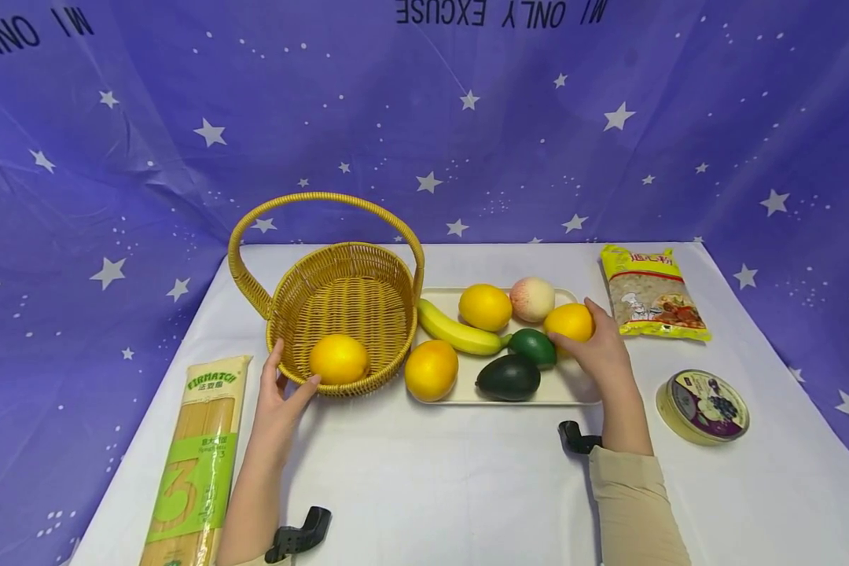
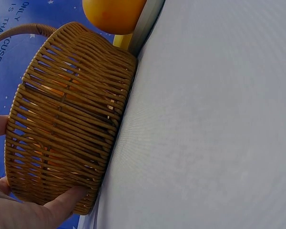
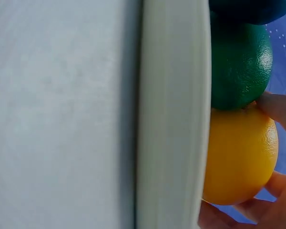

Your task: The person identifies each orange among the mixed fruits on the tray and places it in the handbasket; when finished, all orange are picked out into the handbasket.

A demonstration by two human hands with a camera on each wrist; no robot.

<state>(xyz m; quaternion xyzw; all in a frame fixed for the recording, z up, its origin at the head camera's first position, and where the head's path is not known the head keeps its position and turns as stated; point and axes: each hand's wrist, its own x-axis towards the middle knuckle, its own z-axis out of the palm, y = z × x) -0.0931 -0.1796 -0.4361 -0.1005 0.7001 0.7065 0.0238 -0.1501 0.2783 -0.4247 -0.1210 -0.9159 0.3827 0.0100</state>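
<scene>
A wicker basket [image 1: 290, 295] with a tall arched handle stands at the left, an orange [image 1: 339, 359] inside near its front wall. My left hand [image 1: 279, 409] holds the basket's front-left side, thumb by the rim and fingers against the outer weave [image 2: 66, 114]. On a pale tray [image 1: 495, 404] my right hand [image 1: 601, 354] grips another orange [image 1: 569, 322] at the right end, thumb and fingers on opposite sides of it. A green fruit [image 3: 240, 64] sits right beside that orange. Also there are a dark avocado [image 1: 508, 378], a banana [image 1: 460, 330] and a peach [image 1: 533, 299].
Two more oranges lie along the tray, one orange [image 1: 431, 370] at its front-left corner and one orange [image 1: 484, 307] behind the banana. A spaghetti pack [image 1: 194, 464] is at far left. On the right are a yellow food bag [image 1: 654, 295] and a round tin [image 1: 703, 407].
</scene>
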